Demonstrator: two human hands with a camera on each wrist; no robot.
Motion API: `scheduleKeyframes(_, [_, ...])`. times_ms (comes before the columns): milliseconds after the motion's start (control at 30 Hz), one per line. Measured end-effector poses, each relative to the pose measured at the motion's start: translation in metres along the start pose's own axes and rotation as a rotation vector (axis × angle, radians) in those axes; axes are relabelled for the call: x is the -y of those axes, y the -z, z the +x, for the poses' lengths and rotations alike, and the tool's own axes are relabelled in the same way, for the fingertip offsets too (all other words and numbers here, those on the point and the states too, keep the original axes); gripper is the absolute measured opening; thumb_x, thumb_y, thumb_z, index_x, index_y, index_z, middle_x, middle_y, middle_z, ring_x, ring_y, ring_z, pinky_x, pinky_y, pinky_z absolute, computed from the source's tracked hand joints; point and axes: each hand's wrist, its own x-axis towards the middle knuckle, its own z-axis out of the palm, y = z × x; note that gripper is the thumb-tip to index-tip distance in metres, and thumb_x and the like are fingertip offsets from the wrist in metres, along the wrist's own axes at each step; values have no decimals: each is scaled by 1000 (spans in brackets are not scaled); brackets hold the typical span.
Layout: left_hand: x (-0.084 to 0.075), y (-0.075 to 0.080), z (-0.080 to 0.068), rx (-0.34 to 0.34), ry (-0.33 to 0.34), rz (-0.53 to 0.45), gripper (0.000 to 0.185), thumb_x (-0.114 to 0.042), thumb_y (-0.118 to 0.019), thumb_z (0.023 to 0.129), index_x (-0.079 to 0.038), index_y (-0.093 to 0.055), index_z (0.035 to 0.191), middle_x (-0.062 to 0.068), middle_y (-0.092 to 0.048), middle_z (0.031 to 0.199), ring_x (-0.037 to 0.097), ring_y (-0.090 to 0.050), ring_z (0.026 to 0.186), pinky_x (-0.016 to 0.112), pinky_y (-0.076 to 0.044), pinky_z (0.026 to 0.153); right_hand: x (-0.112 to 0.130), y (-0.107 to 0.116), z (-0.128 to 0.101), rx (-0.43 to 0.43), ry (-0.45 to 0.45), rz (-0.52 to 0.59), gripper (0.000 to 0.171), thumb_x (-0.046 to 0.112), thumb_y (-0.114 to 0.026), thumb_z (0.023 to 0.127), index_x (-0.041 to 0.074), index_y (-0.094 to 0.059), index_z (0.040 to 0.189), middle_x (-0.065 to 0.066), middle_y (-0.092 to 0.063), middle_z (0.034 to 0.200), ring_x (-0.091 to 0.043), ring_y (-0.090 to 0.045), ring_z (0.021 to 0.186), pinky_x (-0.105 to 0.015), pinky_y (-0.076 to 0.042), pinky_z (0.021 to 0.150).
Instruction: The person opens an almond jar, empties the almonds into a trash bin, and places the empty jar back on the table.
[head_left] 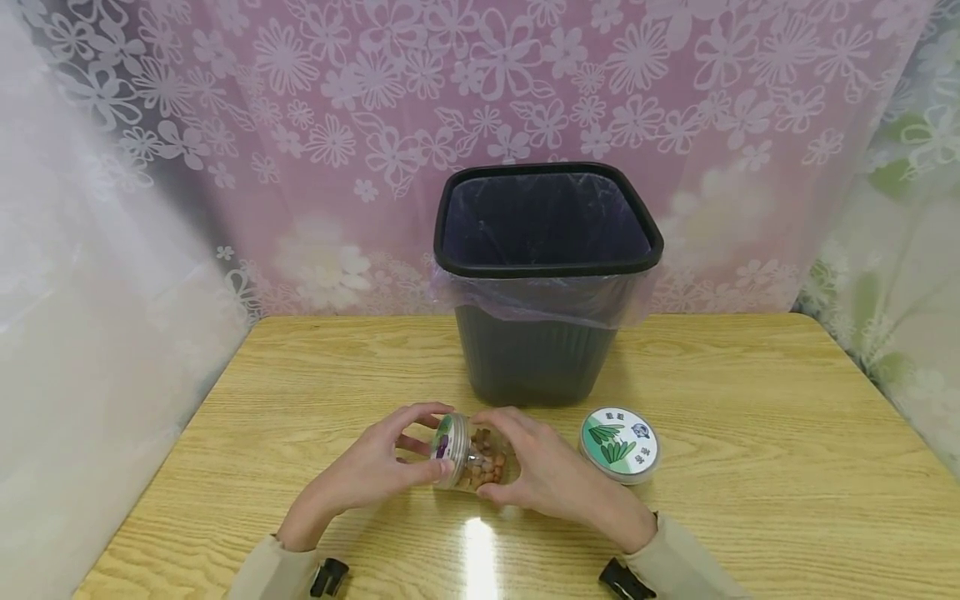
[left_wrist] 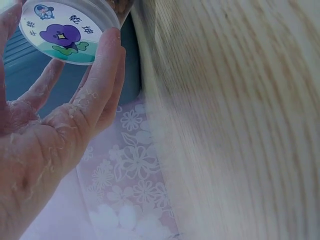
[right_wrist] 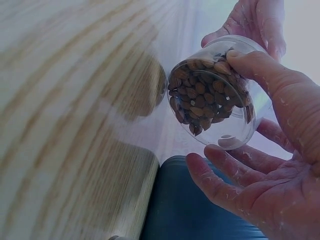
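A clear plastic jar [head_left: 483, 463] of brown nuts lies on its side just above the wooden table, held between both hands. My left hand [head_left: 378, 462] grips its silver lid [head_left: 450, 448], which carries a purple flower label [left_wrist: 62, 31]. My right hand [head_left: 536, 467] wraps round the jar body [right_wrist: 215, 97], thumb on top and fingers underneath. The nuts [right_wrist: 200, 95] fill about half of the jar. A second jar [head_left: 619, 444] with a green-leaf label on its lid stands on the table just right of my right hand.
A black waste bin [head_left: 546, 275] with a translucent liner stands at the back middle of the table [head_left: 750, 467], right behind the hands. Floral curtains hang behind and at both sides. The table's edges run close on left and right.
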Motion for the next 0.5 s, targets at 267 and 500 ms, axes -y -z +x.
scheduleKeyframes(267, [-1,-1,1,-16,16,17,63,-41,-76,91,-28,-51,148,6,-58,137,24,-67,110,38,-60,88,0,0,0,-9,1,-17,74,30,-89,79,16,-54,142,-6,-61,140,-25,-63,127,-46,-55,103])
scheduleKeyframes(500, [0,-2,0,-18,14,19,64,-41,-76,92,-27,-50,149,7,-58,137,25,-67,109,38,-60,87,-1,-1,0,-13,13,-19,73,31,-88,79,16,-53,142,-6,-61,140,-25,-63,127,-46,-55,102])
